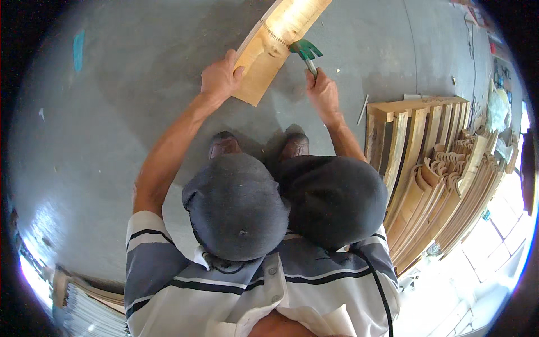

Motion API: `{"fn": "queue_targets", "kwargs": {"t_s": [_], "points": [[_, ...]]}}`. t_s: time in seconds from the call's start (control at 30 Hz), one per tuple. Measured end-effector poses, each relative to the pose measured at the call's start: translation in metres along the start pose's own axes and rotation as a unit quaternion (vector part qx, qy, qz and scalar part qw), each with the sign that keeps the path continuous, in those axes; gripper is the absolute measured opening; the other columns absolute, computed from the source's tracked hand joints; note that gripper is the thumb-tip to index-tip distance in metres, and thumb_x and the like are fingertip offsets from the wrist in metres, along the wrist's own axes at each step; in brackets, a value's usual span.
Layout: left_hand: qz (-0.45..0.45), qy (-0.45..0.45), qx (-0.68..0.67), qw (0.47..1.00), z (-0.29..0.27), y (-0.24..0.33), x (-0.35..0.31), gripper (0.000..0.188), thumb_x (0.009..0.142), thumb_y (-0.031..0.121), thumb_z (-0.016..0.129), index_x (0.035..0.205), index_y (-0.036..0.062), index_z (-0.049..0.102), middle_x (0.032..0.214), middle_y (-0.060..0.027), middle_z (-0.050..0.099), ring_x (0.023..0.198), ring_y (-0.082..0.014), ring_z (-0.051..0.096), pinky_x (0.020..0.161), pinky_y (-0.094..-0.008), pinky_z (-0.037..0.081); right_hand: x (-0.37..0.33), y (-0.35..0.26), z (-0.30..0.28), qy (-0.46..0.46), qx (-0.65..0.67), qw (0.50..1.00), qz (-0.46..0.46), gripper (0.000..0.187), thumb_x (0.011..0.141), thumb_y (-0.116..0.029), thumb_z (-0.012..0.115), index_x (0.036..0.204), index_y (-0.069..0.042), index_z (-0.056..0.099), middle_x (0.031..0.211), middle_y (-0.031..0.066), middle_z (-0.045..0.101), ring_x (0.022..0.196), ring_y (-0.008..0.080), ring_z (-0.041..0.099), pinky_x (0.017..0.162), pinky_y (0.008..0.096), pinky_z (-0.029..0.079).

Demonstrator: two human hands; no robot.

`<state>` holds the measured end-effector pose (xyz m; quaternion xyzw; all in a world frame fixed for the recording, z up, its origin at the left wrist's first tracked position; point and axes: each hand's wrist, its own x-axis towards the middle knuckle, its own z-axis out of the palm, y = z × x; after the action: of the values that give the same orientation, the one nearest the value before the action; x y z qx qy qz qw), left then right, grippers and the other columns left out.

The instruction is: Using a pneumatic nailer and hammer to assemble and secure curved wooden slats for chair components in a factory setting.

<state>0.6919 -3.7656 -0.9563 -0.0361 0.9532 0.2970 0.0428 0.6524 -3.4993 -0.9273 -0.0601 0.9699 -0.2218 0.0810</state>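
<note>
My left hand [220, 78] grips the left edge of a long, pale, curved wooden panel [256, 81], which slants up past the top of the view. A jagged dark line of short marks crosses the panel's inner face, near a knot-like patch. In my right hand [324, 95] is what looks like a claw hammer [305, 49], with a green forked head and a light handle. Its head is at the panel's right edge, beside the dark line; whether it touches the wood I cannot tell. The fingers of both hands are closed.
Grey concrete floor [112, 140] surrounds my shoes, with a strip of teal tape [78, 50] at the left. To the right, a wooden pallet [418, 109] stands beside stacked curved wooden pieces [443, 191]. More stacked pale sheets [92, 312] are at the lower left.
</note>
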Motion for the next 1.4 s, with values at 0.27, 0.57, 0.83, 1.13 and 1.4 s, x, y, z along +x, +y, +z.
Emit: {"fn": "queue_targets", "kwargs": {"t_s": [0.27, 0.57, 0.83, 1.13, 1.4], "points": [[-0.073, -0.020, 0.015, 0.997, -0.009, 0.005, -0.009, 0.029, 0.084, 0.029, 0.061, 0.095, 0.0068, 0.046, 0.077, -0.0199, 0.062, 0.074, -0.0412, 0.062, 0.062, -0.0502, 0.048, 0.001, -0.059, -0.043, 0.051, 0.126, 0.991, 0.001, 0.036, 0.091, -0.027, 0.055, 0.072, 0.003, 0.053, 0.056, 0.0229, 0.053, 0.054, 0.0451, 0.055, 0.047, 0.0421, 0.045], [-0.091, -0.031, 0.004, 0.995, 0.000, 0.007, -0.001, 0.031, 0.082, 0.028, 0.064, 0.095, 0.0065, 0.046, 0.082, -0.0198, 0.063, 0.077, -0.0409, 0.062, 0.064, -0.0504, 0.047, 0.013, -0.022, -0.004, 0.001, 0.104, 0.995, -0.005, 0.035, 0.093, -0.027, 0.052, 0.078, 0.005, 0.055, 0.063, 0.0280, 0.053, 0.060, 0.0478, 0.054, 0.053, 0.0477, 0.042], [-0.045, -0.006, 0.026, 0.999, 0.005, 0.008, 0.006, 0.031, 0.082, 0.028, 0.061, 0.098, 0.0074, 0.044, 0.075, -0.0177, 0.064, 0.073, -0.0413, 0.063, 0.063, -0.0521, 0.050, 0.019, -0.003, 0.017, -0.031, 0.067, 0.997, 0.026, 0.030, 0.091, -0.026, 0.055, 0.086, 0.003, 0.058, 0.067, 0.0275, 0.058, 0.064, 0.0442, 0.060, 0.054, 0.0459, 0.047], [-0.106, -0.048, -0.029, 0.993, 0.004, 0.001, 0.013, 0.042, 0.080, 0.034, 0.066, 0.106, 0.0045, 0.052, 0.086, -0.0234, 0.065, 0.080, -0.0418, 0.063, 0.069, -0.0491, 0.050, 0.025, -0.002, 0.037, 0.023, 0.100, 0.995, -0.014, 0.034, 0.092, -0.027, 0.053, 0.077, 0.004, 0.055, 0.061, 0.0227, 0.054, 0.051, 0.0373, 0.047, 0.051, 0.0419, 0.042], [-0.072, -0.049, -0.026, 0.996, 0.005, -0.003, 0.012, 0.040, 0.080, 0.035, 0.065, 0.102, 0.0039, 0.053, 0.085, -0.0213, 0.065, 0.080, -0.0409, 0.063, 0.068, -0.0485, 0.049, 0.020, -0.007, 0.022, -0.002, 0.115, 0.993, 0.022, 0.037, 0.091, -0.030, 0.053, 0.080, 0.004, 0.059, 0.073, 0.0303, 0.059, 0.071, 0.0480, 0.059, 0.059, 0.0520, 0.046]]}}
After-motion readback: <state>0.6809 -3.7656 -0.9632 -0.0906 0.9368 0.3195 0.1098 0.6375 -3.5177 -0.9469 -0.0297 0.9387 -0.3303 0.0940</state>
